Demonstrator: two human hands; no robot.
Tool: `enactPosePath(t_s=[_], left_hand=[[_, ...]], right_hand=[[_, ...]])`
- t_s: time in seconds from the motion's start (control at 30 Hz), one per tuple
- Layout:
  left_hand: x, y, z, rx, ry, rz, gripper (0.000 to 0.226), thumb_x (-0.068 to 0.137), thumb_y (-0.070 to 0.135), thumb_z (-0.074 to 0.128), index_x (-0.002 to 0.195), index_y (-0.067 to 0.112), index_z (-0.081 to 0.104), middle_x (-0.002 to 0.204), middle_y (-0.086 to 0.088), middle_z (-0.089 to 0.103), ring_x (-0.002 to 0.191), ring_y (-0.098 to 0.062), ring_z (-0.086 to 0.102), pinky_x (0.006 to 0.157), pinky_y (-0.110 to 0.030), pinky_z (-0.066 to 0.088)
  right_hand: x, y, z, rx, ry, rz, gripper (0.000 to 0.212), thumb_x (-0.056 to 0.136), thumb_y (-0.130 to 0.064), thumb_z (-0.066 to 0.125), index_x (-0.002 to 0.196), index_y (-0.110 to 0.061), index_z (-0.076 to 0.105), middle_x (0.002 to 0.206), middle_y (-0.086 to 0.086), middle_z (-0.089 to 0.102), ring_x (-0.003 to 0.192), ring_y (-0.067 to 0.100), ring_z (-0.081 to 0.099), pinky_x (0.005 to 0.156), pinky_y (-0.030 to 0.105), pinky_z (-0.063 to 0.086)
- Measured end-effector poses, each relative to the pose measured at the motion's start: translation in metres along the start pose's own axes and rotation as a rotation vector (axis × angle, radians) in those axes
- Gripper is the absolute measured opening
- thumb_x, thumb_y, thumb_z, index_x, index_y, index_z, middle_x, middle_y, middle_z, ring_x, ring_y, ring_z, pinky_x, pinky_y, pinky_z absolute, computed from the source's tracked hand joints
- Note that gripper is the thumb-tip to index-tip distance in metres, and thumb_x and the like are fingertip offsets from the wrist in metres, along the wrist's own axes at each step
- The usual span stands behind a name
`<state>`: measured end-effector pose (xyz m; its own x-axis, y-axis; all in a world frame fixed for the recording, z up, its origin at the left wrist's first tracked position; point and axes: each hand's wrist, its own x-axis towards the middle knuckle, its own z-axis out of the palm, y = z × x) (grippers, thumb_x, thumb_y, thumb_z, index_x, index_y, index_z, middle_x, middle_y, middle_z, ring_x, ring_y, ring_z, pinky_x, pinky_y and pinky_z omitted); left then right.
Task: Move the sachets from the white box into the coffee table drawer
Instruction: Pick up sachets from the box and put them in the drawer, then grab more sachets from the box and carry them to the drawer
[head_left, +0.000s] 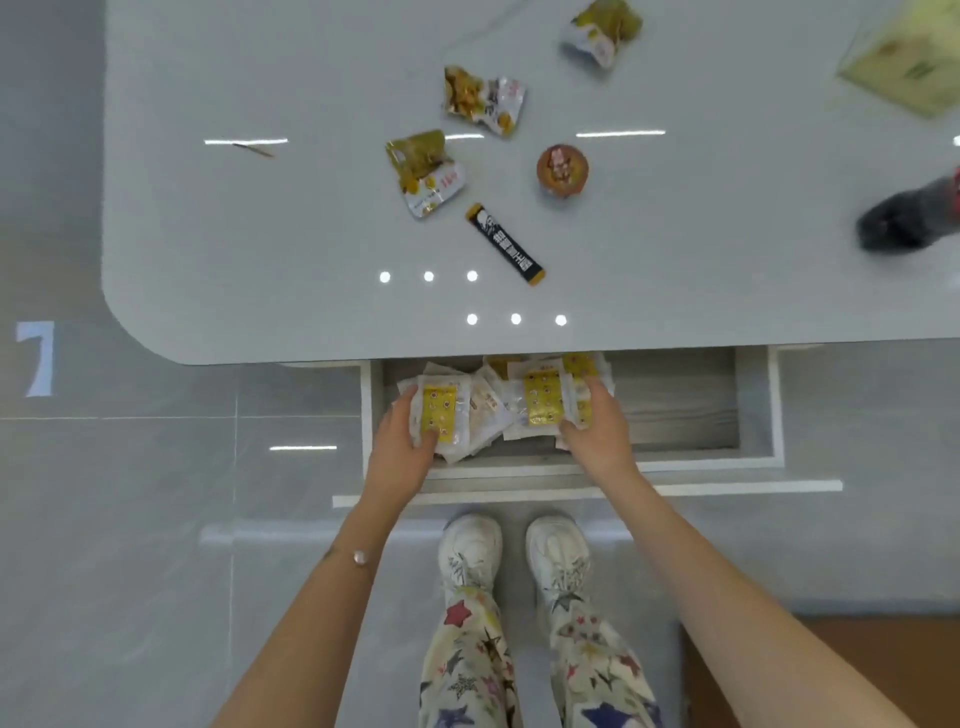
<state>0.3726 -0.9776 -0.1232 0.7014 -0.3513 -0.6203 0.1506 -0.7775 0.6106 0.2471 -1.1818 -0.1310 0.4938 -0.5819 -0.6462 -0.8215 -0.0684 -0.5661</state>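
Nearest the viewer, two bare forearms (322, 597) reach forward over star-patterned trousers (467, 654) and white trainers (470, 545). Beyond them the drawer (756, 410) of a pale grey coffee table (260, 234) is pulled open. The left hand (402, 441) has its fingers curled round one end of a loose heap of sachets (491, 405), and the right hand (597, 431) grips the other end. The heap is inside the drawer, in its left half, with the back of it tucked under the table edge. The main risk is probably the heap itself. The packets look slick and are held only at the ends, so those in the middle could slide out, fan apart, or slip over the low drawer front onto the floor. Piled this high and this far back, some could also catch under the tabletop and crumple or jam when the drawer closes. The sachets are small, flat and glossy, part clear and part white, with yellow dotted panels. On the tabletop lie several opened snack packets (426, 171), a black stick sachet (506, 244) and a small round tub (562, 167). A pale box (904, 67) sits blurred at the far right corner, and it is unclear whether this is the white box.
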Motion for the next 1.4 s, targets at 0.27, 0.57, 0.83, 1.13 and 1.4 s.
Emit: enactPosePath(t_s=[0.27, 0.57, 0.83, 1.13, 1.4], left_hand=[[-0.128, 0.13, -0.098, 0.05, 0.159, 0.085, 0.051, 0.096, 0.031, 0.054, 0.142, 0.015, 0.04, 0.142, -0.006, 0.048, 0.13, -0.023, 0.044, 0.1, -0.025, 0.031], [-0.282, 0.194, -0.18, 0.387, 0.334, 0.128, 0.078, 0.081, 0.067, 0.032, 0.149, 0.028, 0.028, 0.157, -0.008, 0.023, 0.143, -0.031, 0.022, 0.115, -0.049, 0.018], [-0.387, 0.157, -0.232, 0.498, 0.605, -0.036, 0.094, 0.069, 0.077, 0.009, 0.15, 0.032, 0.021, 0.16, -0.005, 0.013, 0.146, -0.034, 0.012, 0.116, -0.052, 0.013], [-0.477, 0.052, -0.302, 0.304, 0.778, -0.301, 0.084, 0.079, 0.073, 0.023, 0.152, 0.034, 0.01, 0.162, 0.001, 0.0, 0.148, -0.029, 0.002, 0.118, -0.048, 0.006], [-0.546, -0.065, -0.375, 0.194, 0.911, -0.462, 0.079, 0.087, 0.069, 0.037, 0.152, 0.032, 0.012, 0.162, 0.0, 0.002, 0.148, -0.03, 0.002, 0.118, -0.048, 0.008]], right_hand=[[-0.127, -0.124, -0.11, -0.606, -0.021, -0.318, 0.083, 0.087, -0.037, 0.063, 0.152, -0.03, 0.012, 0.159, 0.006, 0.015, 0.146, 0.03, 0.012, 0.117, 0.041, 0.016], [-0.27, -0.224, -0.193, -0.802, 0.044, -0.6, 0.073, 0.094, -0.051, 0.045, 0.153, -0.032, 0.008, 0.161, 0.004, 0.006, 0.148, 0.03, 0.0, 0.118, 0.049, 0.006], [-0.341, -0.289, -0.175, -0.912, -0.006, -0.911, 0.074, 0.092, -0.054, 0.045, 0.152, -0.035, 0.007, 0.161, 0.004, 0.008, 0.147, 0.031, 0.002, 0.116, 0.05, 0.004], [-0.434, -0.368, -0.043, -1.006, -0.155, -1.228, 0.071, 0.093, -0.051, 0.045, 0.152, -0.033, 0.01, 0.16, 0.003, 0.011, 0.147, 0.03, 0.005, 0.118, 0.047, 0.009], [-0.525, -0.422, 0.111, -1.074, -0.291, -1.411, 0.078, 0.089, -0.048, 0.054, 0.152, -0.032, 0.012, 0.158, 0.007, 0.018, 0.146, 0.03, 0.012, 0.117, 0.044, 0.012]])
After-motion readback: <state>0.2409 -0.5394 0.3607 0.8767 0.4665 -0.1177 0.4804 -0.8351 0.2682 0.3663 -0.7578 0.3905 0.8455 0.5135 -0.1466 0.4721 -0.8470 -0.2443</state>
